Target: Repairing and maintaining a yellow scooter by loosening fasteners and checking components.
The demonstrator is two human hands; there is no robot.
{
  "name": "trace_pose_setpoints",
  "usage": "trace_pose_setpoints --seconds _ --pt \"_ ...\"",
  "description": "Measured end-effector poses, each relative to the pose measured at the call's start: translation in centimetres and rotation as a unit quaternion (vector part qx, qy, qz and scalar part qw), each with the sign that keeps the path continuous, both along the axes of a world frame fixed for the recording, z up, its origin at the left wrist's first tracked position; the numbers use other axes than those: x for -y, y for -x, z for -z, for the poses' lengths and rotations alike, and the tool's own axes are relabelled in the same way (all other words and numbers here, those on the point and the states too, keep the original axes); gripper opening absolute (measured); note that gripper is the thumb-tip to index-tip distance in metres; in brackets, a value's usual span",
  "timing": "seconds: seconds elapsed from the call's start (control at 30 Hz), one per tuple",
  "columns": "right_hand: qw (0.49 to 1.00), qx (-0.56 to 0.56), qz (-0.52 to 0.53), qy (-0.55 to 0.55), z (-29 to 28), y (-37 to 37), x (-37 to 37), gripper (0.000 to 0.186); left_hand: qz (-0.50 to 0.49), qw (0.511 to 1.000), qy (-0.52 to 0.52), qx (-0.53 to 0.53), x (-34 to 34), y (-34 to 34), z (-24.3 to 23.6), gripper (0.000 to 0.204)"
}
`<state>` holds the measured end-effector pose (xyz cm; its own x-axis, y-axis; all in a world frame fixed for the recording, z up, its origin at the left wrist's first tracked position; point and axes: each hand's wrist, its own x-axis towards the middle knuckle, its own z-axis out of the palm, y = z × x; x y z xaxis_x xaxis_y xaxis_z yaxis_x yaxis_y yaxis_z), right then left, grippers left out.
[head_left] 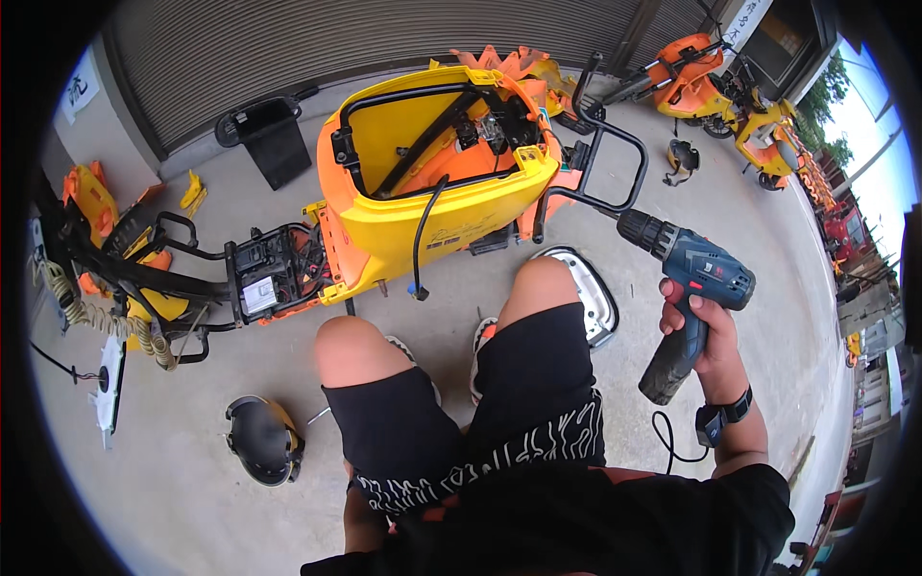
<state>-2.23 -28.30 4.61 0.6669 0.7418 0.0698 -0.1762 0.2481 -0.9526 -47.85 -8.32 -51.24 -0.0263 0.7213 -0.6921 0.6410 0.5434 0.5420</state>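
Note:
Wrapped round the handle of a dark blue cordless drill [706, 278], my right hand [709, 331] holds it up at the right. The drill's chuck points up and left, close to the black tube frame [615, 158] on a yellow and orange scooter body [451, 226]. That body stands partly stripped in front of my knees, its top opening exposed, with a loose black cable [423, 230] hanging over its near side. Only my left forearm [365, 523] shows, beside my thigh; the left hand is hidden.
A black bin [274, 144] stands by the shutter. On the floor lie a yellow-black round part [264, 442] at the left and a white-and-black tray-like panel [594, 298] beside my right knee. More scooters [691, 82] stand at the back right. A coiled hose [106, 317] hangs far left.

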Motion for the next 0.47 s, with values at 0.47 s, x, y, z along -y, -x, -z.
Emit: trace_pose_setpoints --seconds 0.47 --pt "0.98 0.065 -0.084 0.17 -7.3 -8.7 -12.2 0.055 0.168 0.895 -0.351 0.22 -13.4 -7.8 -39.7 0.033"
